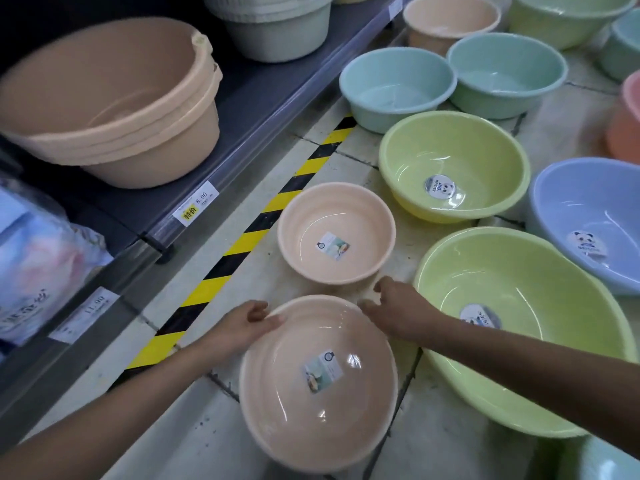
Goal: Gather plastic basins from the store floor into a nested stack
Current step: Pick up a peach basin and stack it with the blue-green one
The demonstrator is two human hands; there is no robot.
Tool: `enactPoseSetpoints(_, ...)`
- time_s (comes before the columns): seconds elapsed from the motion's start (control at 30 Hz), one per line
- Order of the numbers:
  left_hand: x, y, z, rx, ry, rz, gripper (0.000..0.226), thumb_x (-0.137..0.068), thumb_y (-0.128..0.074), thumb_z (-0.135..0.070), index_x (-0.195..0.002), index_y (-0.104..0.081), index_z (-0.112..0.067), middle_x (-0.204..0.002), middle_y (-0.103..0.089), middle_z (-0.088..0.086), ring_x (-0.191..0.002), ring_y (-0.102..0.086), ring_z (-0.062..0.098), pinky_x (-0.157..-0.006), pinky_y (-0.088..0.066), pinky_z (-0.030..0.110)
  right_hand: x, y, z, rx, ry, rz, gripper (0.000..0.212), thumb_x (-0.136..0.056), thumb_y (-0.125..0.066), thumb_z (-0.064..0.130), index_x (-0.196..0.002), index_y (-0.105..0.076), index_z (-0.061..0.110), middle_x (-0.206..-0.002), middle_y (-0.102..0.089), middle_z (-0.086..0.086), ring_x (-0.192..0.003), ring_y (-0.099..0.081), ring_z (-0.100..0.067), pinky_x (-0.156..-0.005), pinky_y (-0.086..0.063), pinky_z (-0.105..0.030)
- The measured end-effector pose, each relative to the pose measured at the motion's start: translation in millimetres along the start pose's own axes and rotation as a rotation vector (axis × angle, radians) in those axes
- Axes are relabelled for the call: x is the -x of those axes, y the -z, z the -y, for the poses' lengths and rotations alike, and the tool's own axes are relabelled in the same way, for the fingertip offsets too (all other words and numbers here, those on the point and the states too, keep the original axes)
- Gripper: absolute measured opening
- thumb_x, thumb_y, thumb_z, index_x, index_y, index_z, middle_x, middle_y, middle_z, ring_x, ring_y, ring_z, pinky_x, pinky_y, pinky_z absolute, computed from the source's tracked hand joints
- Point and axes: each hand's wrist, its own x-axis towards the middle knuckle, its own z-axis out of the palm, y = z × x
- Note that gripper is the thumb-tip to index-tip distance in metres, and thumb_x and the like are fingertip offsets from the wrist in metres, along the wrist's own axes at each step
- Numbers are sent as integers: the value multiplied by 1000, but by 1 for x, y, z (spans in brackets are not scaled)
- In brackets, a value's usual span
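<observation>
A peach basin [287,427] with a label inside sits on the tiled floor nearest me. My left hand [247,325] grips its far-left rim, thumb on top and fingers curled outside. My right hand [393,315] is at the far-right rim with fingers loosely spread, its thumb close to the edge. A smaller peach basin [311,216] stands just beyond, apart from both hands. To the right lie two light green basins, one near [519,393] and one farther back [415,161].
A blue basin [554,209] sits at the right edge, and two teal basins [381,77] [502,53] with more basins stand farther back. On the left a low shelf [263,98] holds stacked beige tubs [104,98]. Yellow-black tape [242,240] runs along the shelf's foot.
</observation>
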Motion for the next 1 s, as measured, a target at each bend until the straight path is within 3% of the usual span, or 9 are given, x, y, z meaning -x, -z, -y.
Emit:
enactPoseSetpoints(0.07, 23, -7, 12, 93, 49, 19, 63, -75, -84, -23, -128, -52, -13, -121, -65, 5, -93, -65, 9, -68, -52, 19, 23, -23, -4, -133, -87, 111, 58, -93, -58, 33, -141, -37, 8, -135, -55, -14, -119, -57, -30, -92, -47, -32)
enactPoseSetpoints(0.13, 36, -14, 20, 82, 96, 3, 50, -80, -77, -6, -122, -52, -17, -113, -65, 6, -84, -64, 12, -56, -52, 23, 35, -45, -12, -282, -171, 120, 55, -90, -61, 25, -138, -37, 13, -124, -59, -10, -109, -61, -29, -85, -51, -31)
enactPoseSetpoints(0.27, 36, -25, 27, 85, 102, -94, 38, -81, -62, 3, -115, -59, -13, -108, -67, 14, -91, -67, 31, -62, -54, 33, 42, -75, -35, -453, -267, 51, 45, -86, -55, 9, -130, -44, 13, -108, -60, -6, -97, -61, -26, -76, -55, -35)
enactPoseSetpoints(0.37, 39, -27, 24, 93, 68, -105, 35, -80, -55, 9, -110, -65, -7, -102, -71, 17, -87, -68, 31, -66, -55, 33, 42, -74, -40, -400, -236, 30, 40, -84, -46, 5, -122, -53, 12, -105, -63, -8, -93, -63, -26, -77, -57, -37)
enactPoseSetpoints(0.47, 49, -9, 5, 109, -2, -71, 28, -75, -56, 6, -96, -68, -8, -83, -70, 9, -73, -66, 24, -51, -51, 24, 40, -54, -32, -288, -107, 0, 44, -82, -48, 5, -125, -54, 11, -112, -65, -8, -99, -63, -27, -83, -55, -36)
enactPoseSetpoints(0.63, 49, 52, -56, 167, -107, -84, 39, -56, -58, -10, -93, -67, -11, -82, -69, 9, -72, -64, 25, -60, -49, 28, 26, 14, 3, -367, 35, -65, 45, -71, -55, 15, -116, -62, 12, -106, -70, -10, -93, -68, -28, -81, -59, -43)
enactPoseSetpoints(0.77, 12, 77, -117, 223, -178, -261, 7, -83, -65, -7, -85, -63, -14, -80, -64, 8, -65, -59, 22, -58, -47, 29, -15, 66, 31, -541, 39, -257, 28, -85, -52, 7, -109, -65, 9, -97, -69, -13, -81, -67, -30, -73, -60, -45)
enactPoseSetpoints(0.83, -14, 77, -143, 201, -197, -330, 11, -91, -58, -10, -81, -59, -13, -79, -61, 7, -66, -59, 22, -56, -46, 27, -41, 83, 39, -530, 14, -358, 27, -86, -49, 14, -108, -65, 10, -100, -69, -14, -86, -68, -32, -77, -59, -44)
enactPoseSetpoints(1.0, -81, 62, -157, -1, -153, -344, 25, -87, -57, -13, -108, -63, -1, -103, -68, 21, -90, -67, 38, -66, -59, 44, -92, 88, 28, -383, -99, -338, 40, -82, -44, 17, -116, -62, 7, -110, -67, -17, -99, -65, -34, -84, -57, -40)
